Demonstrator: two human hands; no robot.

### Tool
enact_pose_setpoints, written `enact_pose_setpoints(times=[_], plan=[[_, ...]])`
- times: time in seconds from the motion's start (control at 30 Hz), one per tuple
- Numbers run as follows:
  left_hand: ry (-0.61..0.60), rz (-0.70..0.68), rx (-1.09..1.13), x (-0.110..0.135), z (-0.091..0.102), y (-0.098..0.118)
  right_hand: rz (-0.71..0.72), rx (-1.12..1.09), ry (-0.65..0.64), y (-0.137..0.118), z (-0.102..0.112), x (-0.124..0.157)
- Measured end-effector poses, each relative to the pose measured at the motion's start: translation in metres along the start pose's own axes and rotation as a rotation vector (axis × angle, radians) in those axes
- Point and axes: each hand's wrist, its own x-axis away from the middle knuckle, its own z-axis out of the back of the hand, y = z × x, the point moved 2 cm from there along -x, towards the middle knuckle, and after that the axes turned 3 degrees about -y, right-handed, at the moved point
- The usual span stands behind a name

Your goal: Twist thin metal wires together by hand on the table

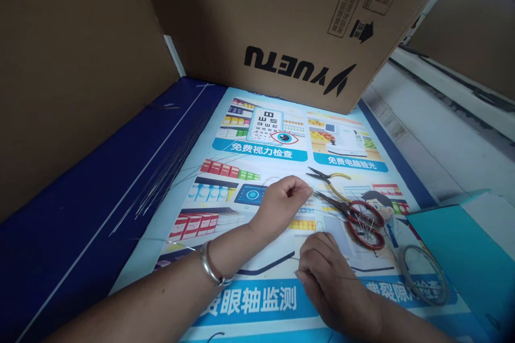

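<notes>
While pinched, thin wire (317, 222) runs between left hand (281, 204) and right hand (325, 273).

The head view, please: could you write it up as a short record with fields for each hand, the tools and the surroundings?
left hand: fingers pinched on a thin wire, silver bangle on the wrist
right hand: curled on the poster, thin wire running by it; grip unclear
tools: yellow-handled pliers and red-handled scissors lying right of the hands
wire coil: on the poster's right edge
cut wires: laid in a bundle on the blue surface, left
poster: printed, flat under both hands
cardboard box: standing behind
</notes>
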Motion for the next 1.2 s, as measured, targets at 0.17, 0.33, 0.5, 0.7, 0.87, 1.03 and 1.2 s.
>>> enact_pose_setpoints(times=[0.17,0.33,0.5,0.7,0.87,1.03,1.2], plan=[[0.01,-0.007,0.019,0.0,0.0,0.0,-0.065,-0.098,0.017,-0.002,0.004,-0.001],[0.034,-0.005,0.067,-0.002,0.003,-0.002,-0.118,-0.115,0.005,-0.006,0.005,-0.008],[0.068,-0.006,0.131,-0.004,0.005,-0.005,-0.099,-0.093,0.032,-0.015,-0.001,-0.017],[0.07,-0.021,0.2,-0.006,0.006,-0.005,-0.044,-0.067,0.081,-0.018,-0.014,-0.019],[0.074,-0.021,0.223,-0.006,0.006,-0.004,-0.043,-0.081,0.116,-0.017,-0.015,-0.016],[0.071,-0.011,0.217,-0.006,0.007,-0.004,-0.071,-0.062,0.115,-0.015,-0.015,-0.017],[0.079,-0.007,0.209,-0.007,0.006,-0.005,-0.072,-0.051,0.109,-0.013,-0.019,-0.019]])
